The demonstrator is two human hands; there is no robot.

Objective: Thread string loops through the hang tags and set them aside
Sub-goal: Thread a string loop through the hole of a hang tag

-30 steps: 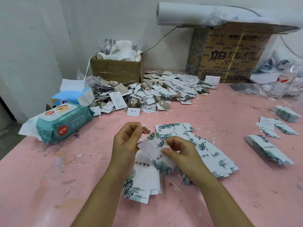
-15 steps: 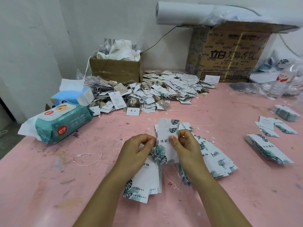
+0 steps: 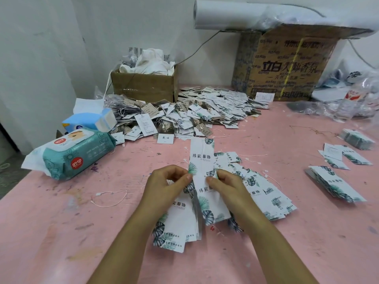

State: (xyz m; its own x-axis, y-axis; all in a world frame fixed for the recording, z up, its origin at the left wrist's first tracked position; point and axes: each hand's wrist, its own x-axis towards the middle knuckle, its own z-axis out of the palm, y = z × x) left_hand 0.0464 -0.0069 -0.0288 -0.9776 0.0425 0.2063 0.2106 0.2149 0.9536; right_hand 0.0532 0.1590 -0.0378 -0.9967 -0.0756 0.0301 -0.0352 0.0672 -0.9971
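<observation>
Hang tag point(image 3: 202, 158) upright between both hands point(image 3: 166, 182) point(image 3: 226, 184)

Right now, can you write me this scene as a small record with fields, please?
surface: pink table
left hand: pinches left edge of one leaf-print hang tag
right hand: pinches its right edge
under hands: fanned hang tags
string loop: loose on table, left of hands
tag pile: far side, before small cardboard box
wet wipes pack: far left

Soft, even indoor light — faint shadows, mild blur, wide-angle bending at the edges.
</observation>
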